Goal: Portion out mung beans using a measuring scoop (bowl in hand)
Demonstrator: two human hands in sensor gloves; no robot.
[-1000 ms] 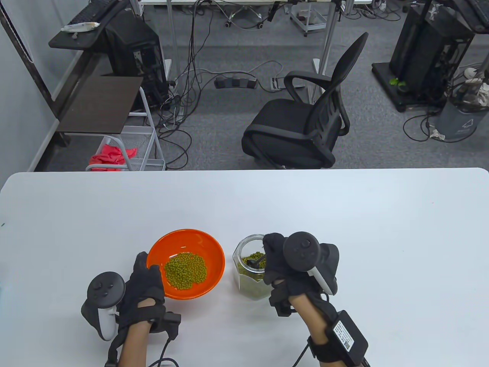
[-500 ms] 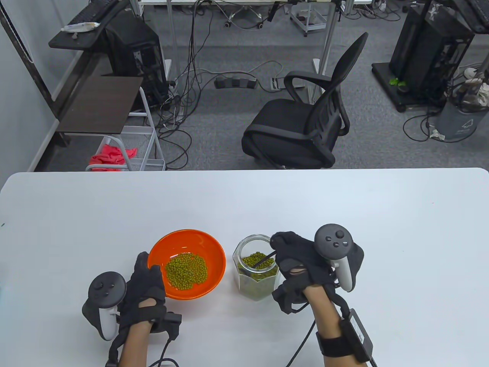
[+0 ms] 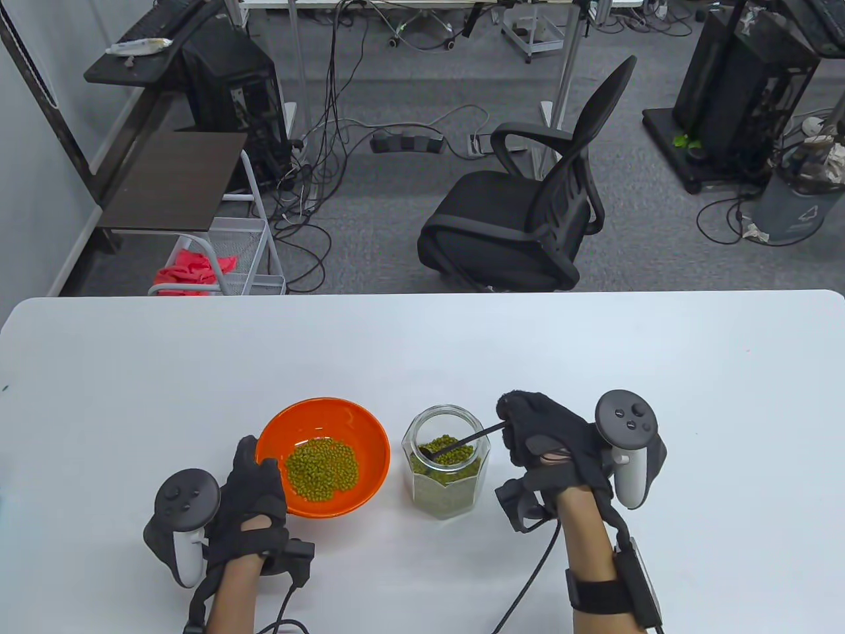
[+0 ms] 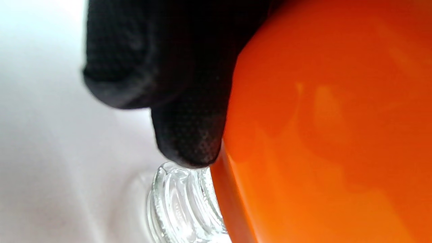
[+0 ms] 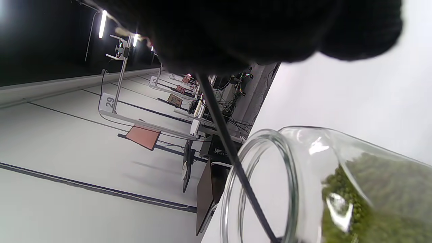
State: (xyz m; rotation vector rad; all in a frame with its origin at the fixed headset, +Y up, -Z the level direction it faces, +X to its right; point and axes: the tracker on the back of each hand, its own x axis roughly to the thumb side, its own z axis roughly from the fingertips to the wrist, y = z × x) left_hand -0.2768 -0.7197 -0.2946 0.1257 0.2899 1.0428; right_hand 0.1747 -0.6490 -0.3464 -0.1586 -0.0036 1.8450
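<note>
Scooping is under way: the right hand (image 3: 548, 442) pinches the thin black handle of the black measuring scoop (image 3: 462, 441), whose head sits down among the green mung beans inside the clear faceted glass jar (image 3: 445, 462). In the right wrist view the scoop's handle (image 5: 233, 152) runs from the gloved fingers (image 5: 270, 30) past the jar's rim (image 5: 260, 175) and into the glass. The jar stands on the white table (image 3: 594, 356), just beside the round orange plastic bowl (image 3: 323, 456), at the bowl's 3 o'clock. The left hand (image 3: 254, 495) holds that bowl at its 8 o'clock rim — thumb over the edge, fingers beneath, as the left wrist view confirms with a gloved fingertip (image 4: 189, 141) pressed to the orange wall. Whether the bowl is lifted clear of the table or resting on it cannot be told. Progress, as judged: partly done. A modest heap of mung beans (image 3: 321, 467) already lies in the bowl's bottom, well short of the rim, so at least one portion appears delivered. Outstanding: raising this scoop, carrying it towards 9 o'clock over the bowl, and tipping it out — whether the scoop head is loaded cannot be seen. The jar remains well stocked.
</note>
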